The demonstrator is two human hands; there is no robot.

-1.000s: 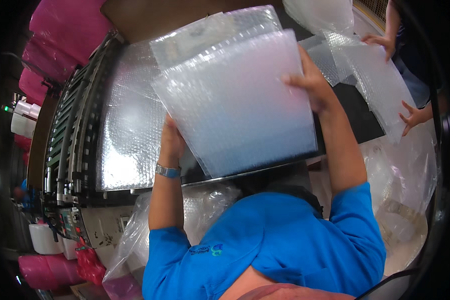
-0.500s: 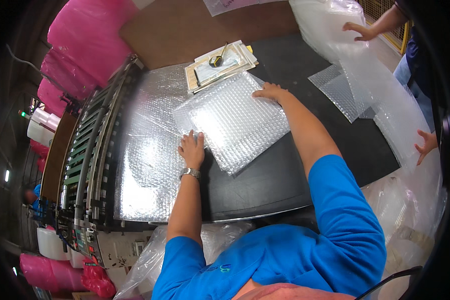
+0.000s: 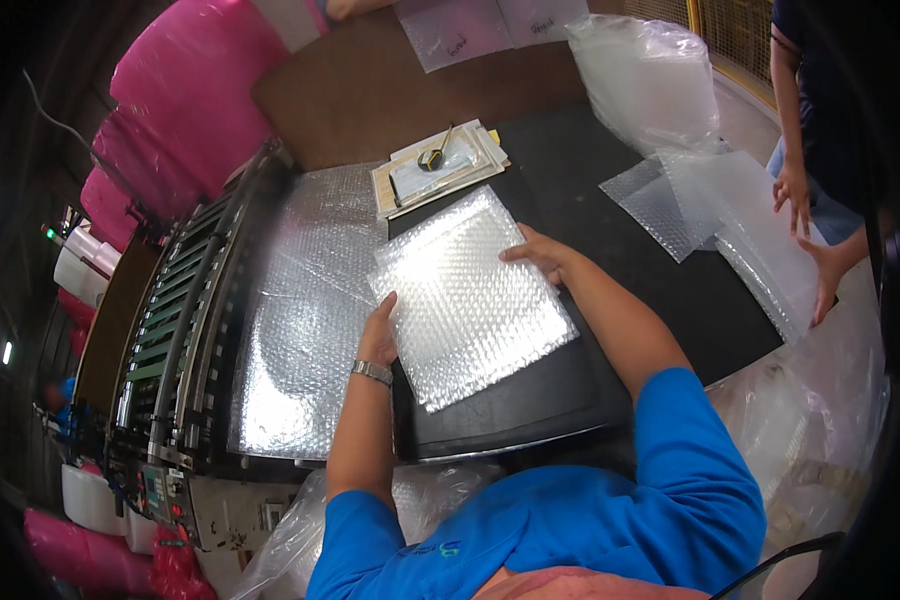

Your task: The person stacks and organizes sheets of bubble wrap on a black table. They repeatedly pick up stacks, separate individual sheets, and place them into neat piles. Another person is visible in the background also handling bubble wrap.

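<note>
A stack of clear bubble wrap sheets (image 3: 475,300) lies in front of me, tilted slightly on the black table. My left hand (image 3: 378,332) grips its left edge, thumb up and the other fingers hidden beneath or behind the sheets. On the upper right edge is my right hand (image 3: 542,256), its thumb and fingers closed about the rim. Left of the stack, a larger bubble wrap sheet (image 3: 300,340) spreads from the machine onto the table. Just beyond the stack sit papers (image 3: 410,180) with a tape measure (image 3: 430,160) on top.
A machine with green slats (image 3: 165,320) stands to the left, with pink rolls (image 3: 185,90) behind it. At the right lie loose bubble wrap pieces (image 3: 660,210) and a bulky plastic-wrapped bundle (image 3: 650,85). Another person's hands (image 3: 820,265) hold film at the right edge.
Both my hands have closed on the stack's edges, and the stack has turned and come nearer to me. The other person's hands have come together on the film at the right.
</note>
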